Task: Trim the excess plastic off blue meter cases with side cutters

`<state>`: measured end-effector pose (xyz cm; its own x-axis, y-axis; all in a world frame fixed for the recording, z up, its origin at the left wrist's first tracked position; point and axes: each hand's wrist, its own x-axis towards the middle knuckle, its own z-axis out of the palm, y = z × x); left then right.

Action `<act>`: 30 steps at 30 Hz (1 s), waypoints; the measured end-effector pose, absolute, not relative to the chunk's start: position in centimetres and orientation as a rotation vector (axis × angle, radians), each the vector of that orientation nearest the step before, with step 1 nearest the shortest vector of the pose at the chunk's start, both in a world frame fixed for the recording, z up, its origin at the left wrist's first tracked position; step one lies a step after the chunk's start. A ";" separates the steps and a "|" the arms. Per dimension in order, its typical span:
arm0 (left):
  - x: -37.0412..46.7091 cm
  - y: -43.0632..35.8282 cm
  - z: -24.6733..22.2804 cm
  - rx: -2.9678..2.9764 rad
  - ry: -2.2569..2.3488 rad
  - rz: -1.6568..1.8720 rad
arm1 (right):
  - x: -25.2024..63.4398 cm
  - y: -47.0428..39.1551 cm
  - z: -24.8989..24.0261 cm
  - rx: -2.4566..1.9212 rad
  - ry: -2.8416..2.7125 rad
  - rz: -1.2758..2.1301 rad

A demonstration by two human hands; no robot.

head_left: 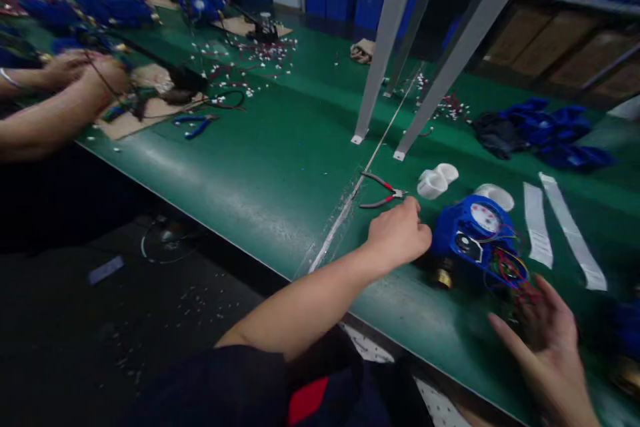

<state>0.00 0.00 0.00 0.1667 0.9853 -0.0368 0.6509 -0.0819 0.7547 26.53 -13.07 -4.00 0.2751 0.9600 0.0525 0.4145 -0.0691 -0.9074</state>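
Observation:
A blue meter with a round white dial, a brass fitting and an open housing of coloured wires lies on the green table. My left hand is closed beside the meter's left side; what its curled fingers hold, if anything, is hidden. Thumb and fingers apart, my right hand is just below the wires, blurred by motion. Red-handled pliers lie open behind my left hand. Rolls of white label tape stand behind the meter.
White label strips lie at the right, with blue parts farther back. Grey metal posts rise from the table. At the left, a co-worker's hands are over a cardboard sheet, near blue pliers.

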 end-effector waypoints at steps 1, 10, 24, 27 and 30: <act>0.1 -0.2 0.0 1.848 1.562 0.659 | 26.5 -13.0 -4.1 -1.658 -1.293 0.723; 0.3 -1.3 0.2 2.085 1.668 0.674 | 25.9 -12.8 -3.9 -1.722 -1.342 0.709; 0.1 9.7 1.8 2.647 1.336 0.379 | 26.4 -12.2 -3.9 -1.659 -1.357 0.700; 1.4 12.4 1.1 2.686 1.293 0.244 | 26.7 -12.3 -3.9 -1.644 -1.381 0.707; 1.4 13.3 1.5 2.673 1.420 0.245 | 26.9 -12.4 -3.9 -1.644 -1.386 0.715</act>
